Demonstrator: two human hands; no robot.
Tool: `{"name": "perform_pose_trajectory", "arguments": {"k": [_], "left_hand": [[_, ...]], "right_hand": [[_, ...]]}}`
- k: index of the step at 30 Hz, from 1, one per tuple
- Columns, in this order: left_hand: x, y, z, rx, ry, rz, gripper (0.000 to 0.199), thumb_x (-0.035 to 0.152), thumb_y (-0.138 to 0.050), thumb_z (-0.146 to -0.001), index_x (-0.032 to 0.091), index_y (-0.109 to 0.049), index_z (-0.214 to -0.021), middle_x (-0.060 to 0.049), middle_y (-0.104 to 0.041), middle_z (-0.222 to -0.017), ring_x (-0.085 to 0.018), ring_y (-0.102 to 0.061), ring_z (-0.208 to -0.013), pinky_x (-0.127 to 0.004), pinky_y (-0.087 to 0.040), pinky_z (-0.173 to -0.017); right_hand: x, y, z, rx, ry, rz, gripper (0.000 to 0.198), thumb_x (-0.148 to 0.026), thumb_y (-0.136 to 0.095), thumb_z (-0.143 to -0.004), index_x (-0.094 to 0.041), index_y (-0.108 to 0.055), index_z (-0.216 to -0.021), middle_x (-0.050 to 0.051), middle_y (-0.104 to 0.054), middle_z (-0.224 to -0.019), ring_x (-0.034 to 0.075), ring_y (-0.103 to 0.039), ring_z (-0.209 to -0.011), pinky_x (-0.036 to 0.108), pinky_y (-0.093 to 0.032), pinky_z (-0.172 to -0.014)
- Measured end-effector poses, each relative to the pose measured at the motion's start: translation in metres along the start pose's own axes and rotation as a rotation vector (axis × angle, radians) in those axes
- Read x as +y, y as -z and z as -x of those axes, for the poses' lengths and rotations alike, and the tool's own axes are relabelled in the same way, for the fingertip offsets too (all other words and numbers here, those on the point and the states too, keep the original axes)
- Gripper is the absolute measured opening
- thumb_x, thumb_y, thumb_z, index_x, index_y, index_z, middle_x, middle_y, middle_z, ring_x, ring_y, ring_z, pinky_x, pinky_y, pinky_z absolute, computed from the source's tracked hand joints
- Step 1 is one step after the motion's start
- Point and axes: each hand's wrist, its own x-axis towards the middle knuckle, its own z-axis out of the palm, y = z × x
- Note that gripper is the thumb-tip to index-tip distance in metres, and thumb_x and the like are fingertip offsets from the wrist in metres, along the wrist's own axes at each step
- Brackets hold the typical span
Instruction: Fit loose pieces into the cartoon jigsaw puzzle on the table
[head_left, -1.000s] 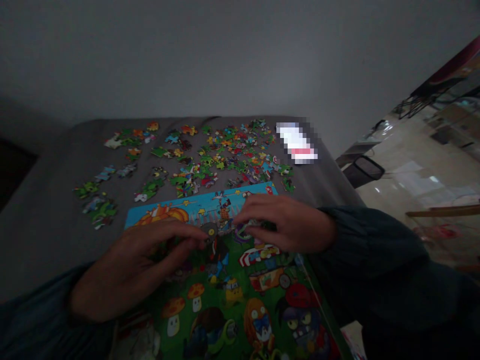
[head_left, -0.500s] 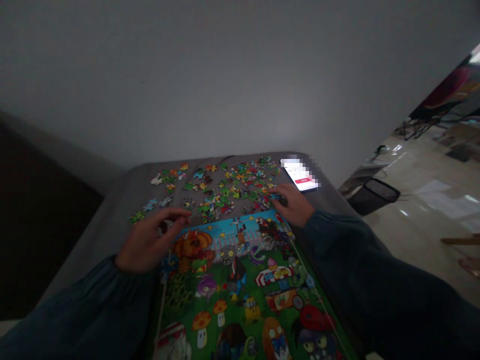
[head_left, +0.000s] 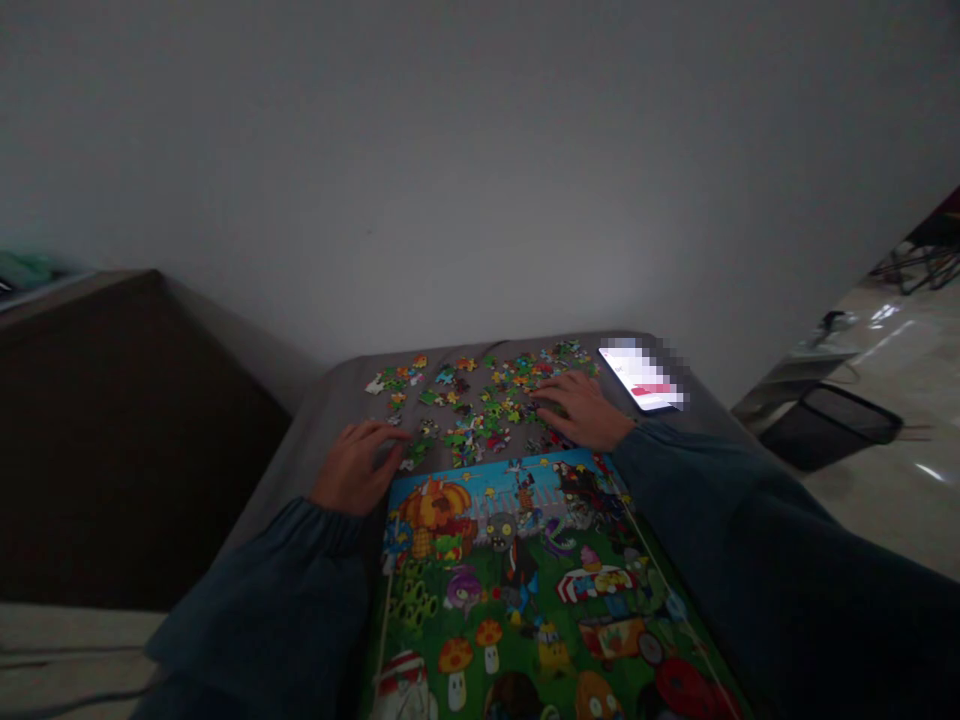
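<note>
My left hand rests at the near left edge of the scattered jigsaw pieces, thumb and index finger apart, with nothing visible between them. Its fingertips are close to some green pieces. Over the right part of the pile lies my right hand, fingers stretched forward and left; pieces under its palm are hidden. In front of both hands is a colourful board printed with cartoon zombies, mushrooms and a pumpkin on green. Its far edge reaches the nearest pieces.
A lit phone, partly pixelated, lies at the table's back right. The grey-covered table stands against a pale wall. A dark brown box-like piece of furniture is at the left. A black mesh chair stands on the floor at the right.
The camera view has turned, so the scene sits further right and lower. My right hand has reached leftward across the pieces. My left hand has drawn off the board's corner towards the pieces.
</note>
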Motion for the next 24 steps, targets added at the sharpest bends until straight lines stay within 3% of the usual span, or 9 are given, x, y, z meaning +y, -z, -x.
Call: {"name": "perform_pose_trajectory", "arguments": {"k": [11,24], "left_hand": [[0.007,-0.002,0.003,0.055,-0.034,0.006,0.023,0.027,-0.052,-0.092,0.026,-0.075,-0.095,-0.006,-0.076,-0.100,-0.025,-0.068,-0.096,-0.043,-0.053,-0.091],[0.012,-0.001,0.006,0.092,-0.093,0.014,0.021,0.018,-0.055,-0.092,0.025,-0.074,-0.095,-0.006,-0.075,-0.099,-0.025,-0.068,-0.097,-0.042,-0.054,-0.090]], "right_hand": [[0.009,-0.008,-0.059,-0.095,-0.044,0.163,0.035,-0.038,-0.051,-0.102,-0.018,-0.070,-0.124,0.016,-0.064,-0.131,0.036,-0.051,-0.125,0.052,-0.041,-0.106],[0.002,-0.007,-0.070,-0.079,-0.064,0.089,0.023,-0.027,-0.066,-0.092,-0.018,-0.075,-0.111,0.014,-0.074,-0.112,0.031,-0.063,-0.107,0.045,-0.049,-0.095]]}}
